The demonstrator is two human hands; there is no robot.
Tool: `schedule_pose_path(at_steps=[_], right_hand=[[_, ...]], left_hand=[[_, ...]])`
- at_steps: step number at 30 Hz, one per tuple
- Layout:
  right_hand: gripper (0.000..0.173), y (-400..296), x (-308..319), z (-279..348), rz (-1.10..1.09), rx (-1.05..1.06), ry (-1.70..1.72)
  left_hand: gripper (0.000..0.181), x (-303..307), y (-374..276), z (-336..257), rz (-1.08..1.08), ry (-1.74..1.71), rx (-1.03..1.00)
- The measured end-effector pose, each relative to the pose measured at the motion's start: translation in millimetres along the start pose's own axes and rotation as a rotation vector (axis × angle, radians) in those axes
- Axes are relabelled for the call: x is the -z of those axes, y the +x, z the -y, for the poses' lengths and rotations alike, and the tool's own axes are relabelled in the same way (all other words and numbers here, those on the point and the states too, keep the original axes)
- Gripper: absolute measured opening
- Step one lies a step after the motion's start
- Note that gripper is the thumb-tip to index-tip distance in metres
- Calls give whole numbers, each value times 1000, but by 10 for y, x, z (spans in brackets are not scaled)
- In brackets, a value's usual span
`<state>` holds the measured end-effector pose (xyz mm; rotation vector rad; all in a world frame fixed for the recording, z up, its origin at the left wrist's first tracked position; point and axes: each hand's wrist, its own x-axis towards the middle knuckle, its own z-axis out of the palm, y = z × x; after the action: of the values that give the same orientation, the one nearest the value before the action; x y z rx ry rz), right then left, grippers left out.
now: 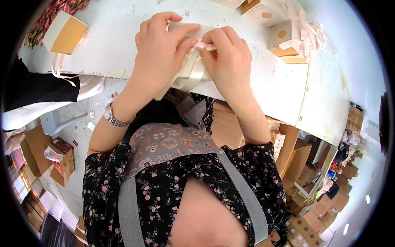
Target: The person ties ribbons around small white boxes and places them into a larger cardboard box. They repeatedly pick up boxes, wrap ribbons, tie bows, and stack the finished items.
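A pale satin ribbon (pixel 196 71) is gathered into a knot or loop on top of a small white box (pixel 205 29) near the front edge of the white table. My left hand (pixel 160 49) pinches the ribbon between thumb and forefinger, its other fingers curled over the box's far left side. On the right, my right hand (pixel 226 49) grips the folded ribbon with its thumb and forefinger. The ribbon's loose lengths hang toward the table edge. My hands and the ribbon hide much of the box.
Several white and gold boxes with ribbons (pixel 285 40) stand at the back right of the table (pixel 271 80). At the left lies another white and gold box (pixel 69 34), its ribbon hanging over the edge, beside red patterned material (pixel 49 21). Open cardboard cartons (pixel 37 151) are below.
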<state>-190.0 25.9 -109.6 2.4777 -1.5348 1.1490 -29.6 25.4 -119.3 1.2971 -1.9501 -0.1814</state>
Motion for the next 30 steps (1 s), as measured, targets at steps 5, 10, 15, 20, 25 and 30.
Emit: schedule_pose_path(at_steps=[5, 10, 15, 20, 25, 30], right_hand=[[14, -9, 16, -42, 36, -160, 180], [27, 31, 191, -263, 151, -51, 486], [12, -39, 136, -328, 51, -325, 589], [18, -143, -6, -172, -118, -346, 343], [18, -131, -48, -85, -144, -454, 409], [20, -175, -77, -75, -201, -488, 424]], left_hand=[[16, -58, 66, 203, 148, -480, 180], [12, -86, 58, 183, 138, -480, 199], [8, -3, 40, 87, -92, -212, 12], [9, 88, 33, 18, -53, -128, 141], [14, 69, 37, -45, -27, -241, 291], [17, 39, 31, -115, -51, -126, 216]])
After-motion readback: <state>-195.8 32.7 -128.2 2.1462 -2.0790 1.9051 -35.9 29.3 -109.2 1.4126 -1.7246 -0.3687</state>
